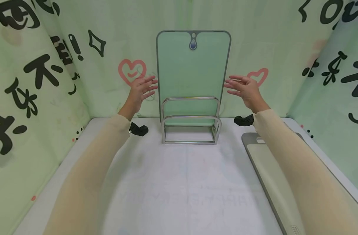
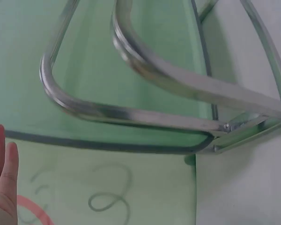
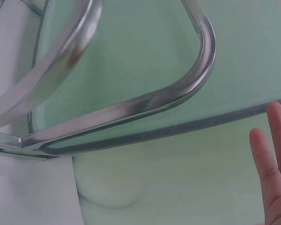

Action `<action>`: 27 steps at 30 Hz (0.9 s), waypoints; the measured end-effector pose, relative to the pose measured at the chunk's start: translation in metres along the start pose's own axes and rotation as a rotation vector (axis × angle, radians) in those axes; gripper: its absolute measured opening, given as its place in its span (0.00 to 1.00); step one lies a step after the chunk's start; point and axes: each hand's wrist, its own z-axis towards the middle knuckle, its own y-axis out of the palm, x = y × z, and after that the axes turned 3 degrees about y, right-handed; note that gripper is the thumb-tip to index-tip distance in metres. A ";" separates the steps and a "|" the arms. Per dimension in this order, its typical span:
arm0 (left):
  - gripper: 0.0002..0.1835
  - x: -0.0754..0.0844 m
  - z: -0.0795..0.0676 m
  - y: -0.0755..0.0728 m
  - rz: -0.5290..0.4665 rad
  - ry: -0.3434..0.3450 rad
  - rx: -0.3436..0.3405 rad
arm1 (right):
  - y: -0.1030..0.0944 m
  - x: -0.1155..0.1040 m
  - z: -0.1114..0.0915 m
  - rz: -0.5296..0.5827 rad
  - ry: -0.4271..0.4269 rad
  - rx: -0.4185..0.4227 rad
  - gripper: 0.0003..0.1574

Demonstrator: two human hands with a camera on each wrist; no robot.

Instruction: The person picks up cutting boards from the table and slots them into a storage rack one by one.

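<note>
A pale green cutting board [image 1: 193,71] with a grey rim stands upright in a silver metal rack [image 1: 190,117] at the back of the table. In its top edge is a hole with a drop-shaped inset. My left hand [image 1: 140,91] is beside the board's left edge, fingers extended toward it. On the other side my right hand [image 1: 245,89] reaches toward the right edge, its fingers also extended. Whether the fingertips touch the rim, I cannot tell. Both wrist views show the rack's curved bars close up, with a few fingers of the left hand [image 2: 3,183] and right hand [image 3: 274,164].
A second board [image 1: 270,169], cream with a grey rim, lies flat on the white table [image 1: 179,182] at the right, partly under my right forearm. Green curtains [image 1: 108,81] with black lettering and red hearts enclose the table at the back and both sides.
</note>
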 end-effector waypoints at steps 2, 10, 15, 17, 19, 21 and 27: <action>0.21 -0.002 -0.003 0.003 0.001 -0.011 -0.018 | 0.000 0.001 -0.003 -0.013 -0.002 -0.014 0.40; 0.22 -0.005 -0.019 0.013 0.058 0.003 -0.134 | 0.002 0.005 -0.015 -0.050 -0.008 -0.077 0.16; 0.22 -0.010 -0.031 0.022 0.083 0.018 -0.195 | 0.005 0.003 -0.025 -0.083 0.001 -0.113 0.12; 0.22 -0.013 -0.037 0.026 0.094 0.017 -0.220 | 0.006 0.003 -0.031 -0.115 0.004 -0.129 0.14; 0.22 -0.014 -0.042 0.029 0.107 0.019 -0.246 | 0.007 0.003 -0.036 -0.150 0.005 -0.145 0.14; 0.22 -0.016 -0.048 0.033 0.111 0.023 -0.266 | 0.008 0.003 -0.041 -0.188 0.008 -0.154 0.15; 0.23 -0.020 -0.061 0.044 0.112 0.014 -0.324 | 0.009 0.006 -0.056 -0.321 0.020 -0.158 0.14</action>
